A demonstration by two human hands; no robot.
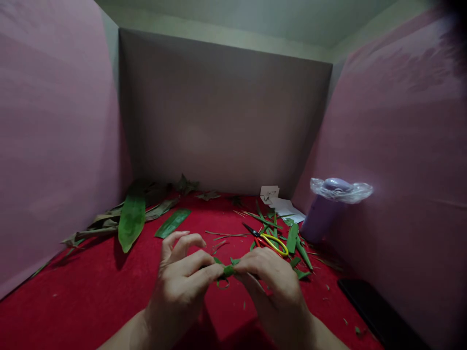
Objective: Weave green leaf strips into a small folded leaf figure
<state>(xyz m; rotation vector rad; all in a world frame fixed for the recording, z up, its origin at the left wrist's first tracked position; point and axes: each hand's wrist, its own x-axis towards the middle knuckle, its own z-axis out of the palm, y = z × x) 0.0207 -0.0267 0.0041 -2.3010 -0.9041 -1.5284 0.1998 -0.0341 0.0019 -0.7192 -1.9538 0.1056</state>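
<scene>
Between both hands is a small folded strip of green leaf [228, 271], with a thin curl hanging under it. My left hand [186, 272] pinches its left end between thumb and index finger, the other fingers raised. On the right end, the thumb and fingertips of my right hand [273, 277] close on the strip. Just beyond my right hand lie scissors [272, 240] with yellow and red handles and dark blades. A cut piece of green leaf [172, 223] rests past my left fingers. The strip's ends are partly hidden by my fingertips.
Cut leaf scraps [292, 238] are strewn at the right. Behind them stand a purple lidded container [323, 216] with clear plastic and white papers [286, 208]. A black flat object [379, 311] lies at the right edge. Broad leaves [132, 218], some dried, lie at the left on the red cloth [91, 301].
</scene>
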